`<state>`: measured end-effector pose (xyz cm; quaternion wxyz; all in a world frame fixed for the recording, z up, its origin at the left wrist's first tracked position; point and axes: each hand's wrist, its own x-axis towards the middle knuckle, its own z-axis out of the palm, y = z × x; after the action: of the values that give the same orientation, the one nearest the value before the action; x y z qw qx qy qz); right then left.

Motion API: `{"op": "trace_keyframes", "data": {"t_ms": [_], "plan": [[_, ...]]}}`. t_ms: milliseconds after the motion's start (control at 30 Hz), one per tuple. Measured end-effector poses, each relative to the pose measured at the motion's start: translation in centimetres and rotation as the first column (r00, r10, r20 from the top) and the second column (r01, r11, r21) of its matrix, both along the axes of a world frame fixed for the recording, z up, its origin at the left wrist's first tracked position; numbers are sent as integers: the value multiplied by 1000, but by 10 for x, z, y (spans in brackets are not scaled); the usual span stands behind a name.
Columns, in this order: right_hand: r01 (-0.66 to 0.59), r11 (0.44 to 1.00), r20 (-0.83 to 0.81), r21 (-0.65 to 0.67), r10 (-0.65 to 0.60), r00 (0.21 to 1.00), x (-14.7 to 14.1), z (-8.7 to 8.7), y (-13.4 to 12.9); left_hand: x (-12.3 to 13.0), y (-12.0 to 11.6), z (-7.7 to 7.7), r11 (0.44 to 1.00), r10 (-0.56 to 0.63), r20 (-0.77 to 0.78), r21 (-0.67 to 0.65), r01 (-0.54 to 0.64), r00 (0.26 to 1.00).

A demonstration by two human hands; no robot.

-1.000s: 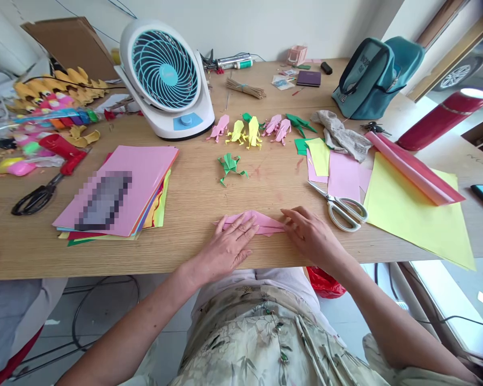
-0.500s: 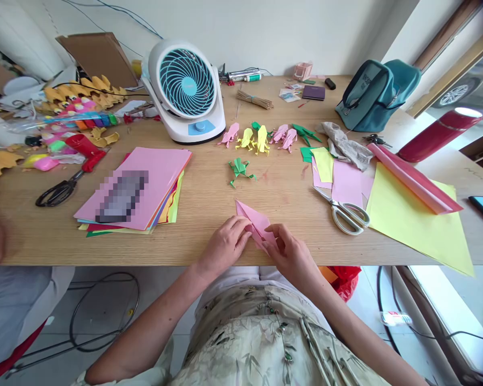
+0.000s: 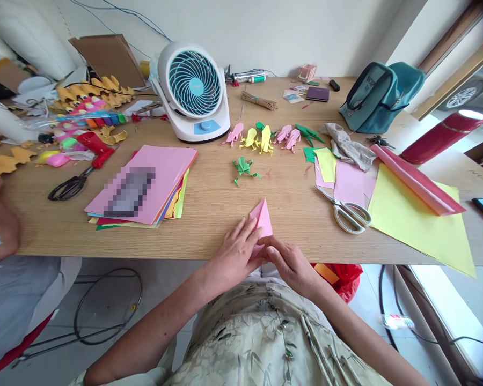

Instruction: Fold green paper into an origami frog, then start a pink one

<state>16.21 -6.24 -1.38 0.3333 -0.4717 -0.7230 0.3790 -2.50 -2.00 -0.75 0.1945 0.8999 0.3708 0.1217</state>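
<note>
A folded sheet of pink origami paper (image 3: 263, 222), pointed at its far end, lies at the table's front edge between my hands. My left hand (image 3: 241, 244) rests over its left side, fingers stretched out flat and pressing it down. From the right, my right hand (image 3: 288, 261) closes with bent fingers on the paper's near part; the fold there is partly hidden. Beyond them sits a green paper frog (image 3: 243, 167). Farther back stand yellow paper frogs (image 3: 266, 139), pink paper frogs (image 3: 293, 140) and a green folded figure (image 3: 308, 134).
Scissors (image 3: 350, 214) lie to the right, by pink and yellow paper pieces (image 3: 326, 163) and a large yellow sheet (image 3: 422, 225). A paper stack (image 3: 161, 187) is left, below a white fan (image 3: 177, 120). Another person's arm (image 3: 2, 230) rests at the far left. A red bottle (image 3: 440, 136) stands right.
The pink paper has turned so its tip points away from me. My left hand has gone from pinching it to lying flat over it; my right hand has shifted nearer to me.
</note>
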Motion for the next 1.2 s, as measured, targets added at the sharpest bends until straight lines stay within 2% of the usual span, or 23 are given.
{"op": "trace_keyframes", "data": {"t_ms": [33, 100, 200, 300, 367, 567, 667, 733, 800, 933, 1067, 1200], "plan": [[-12, 1000, 41, 26, 11, 999, 5, -1, 0, -1, -1, -1, 1000, -19, -27, 20, 19, 999], [17, 988, 170, 151, -43, 984, 17, -3, 3, -5, -1, -2, 997, -57, -86, 53, 61, 995], [-28, 928, 395, 371, -131, 909, 34, -6, 9, -14, 3, 0, 985, -136, -161, 87, 152, 978], [-213, 887, 552, 410, -56, 832, 37, -10, 10, -25, 11, 3, 962, -199, -201, 144, 230, 959], [-278, 866, 607, 416, -36, 794, 31, -15, 6, -31, 18, 3, 949, -193, -207, 209, 236, 959], [-128, 856, 578, 501, -221, 786, 2, -29, -9, -31, 33, -20, 900, -132, -89, 406, 157, 987], [-28, 870, 527, 491, -272, 805, -5, -28, -8, -23, 33, -28, 915, -93, 11, 395, 82, 996], [15, 891, 488, 454, -263, 832, -7, -24, -4, -20, 30, -27, 937, -53, 59, 349, 29, 997], [11, 906, 462, 422, -226, 857, -7, -19, 1, -18, 23, -23, 958, -24, 59, 286, 6, 998], [-54, 907, 468, 418, -164, 868, -4, -13, 10, -21, 13, -14, 980, -21, -81, 194, 37, 996], [-118, 873, 511, 473, -163, 844, 2, -15, 23, -19, 18, -15, 980, -10, -136, 194, 36, 991], [-187, 846, 544, 499, -138, 828, 10, -13, 36, -12, 31, -13, 968, -8, -108, 250, 35, 994]]}}
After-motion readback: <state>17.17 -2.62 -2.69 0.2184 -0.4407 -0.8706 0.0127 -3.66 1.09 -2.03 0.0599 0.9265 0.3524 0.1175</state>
